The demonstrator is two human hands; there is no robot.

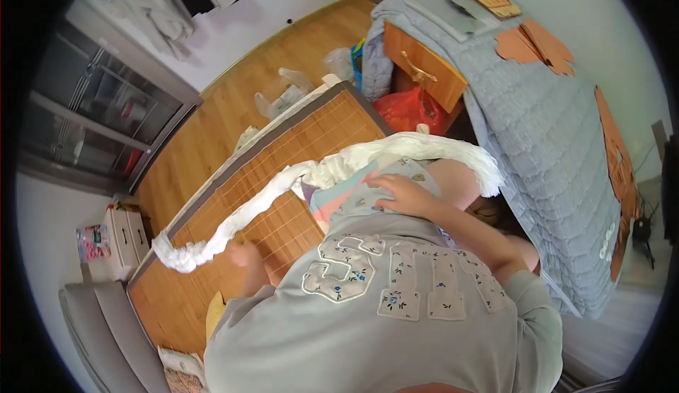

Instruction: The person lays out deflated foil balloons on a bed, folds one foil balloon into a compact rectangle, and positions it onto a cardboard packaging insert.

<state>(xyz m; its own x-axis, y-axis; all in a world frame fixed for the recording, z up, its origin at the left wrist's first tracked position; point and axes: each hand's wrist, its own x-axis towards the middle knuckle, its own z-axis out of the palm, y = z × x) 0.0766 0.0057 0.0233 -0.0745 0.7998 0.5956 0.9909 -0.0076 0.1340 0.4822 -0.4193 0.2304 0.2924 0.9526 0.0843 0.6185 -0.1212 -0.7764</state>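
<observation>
A long bundle of white yarn-like strands (258, 202) stretches from the bamboo mat (311, 131) on the left, across my lap, to a loose fringed end on the right. My right hand (402, 195) lies on the patterned cloth (353, 195) over my lap, its fingers apart and holding nothing, just below the bundle. My left hand (246, 255) is over the mat, close to the bundle's left part but apart from it. It is blurred and its fingers cannot be made out.
At the right stands a table under a grey quilted cover (523, 110), with orange-brown pieces (537, 45) and an open drawer (424, 64). A red bag (410, 110) sits below the drawer. Plastic bags (283, 100) lie beyond the mat. A small white cabinet (127, 241) is at the left.
</observation>
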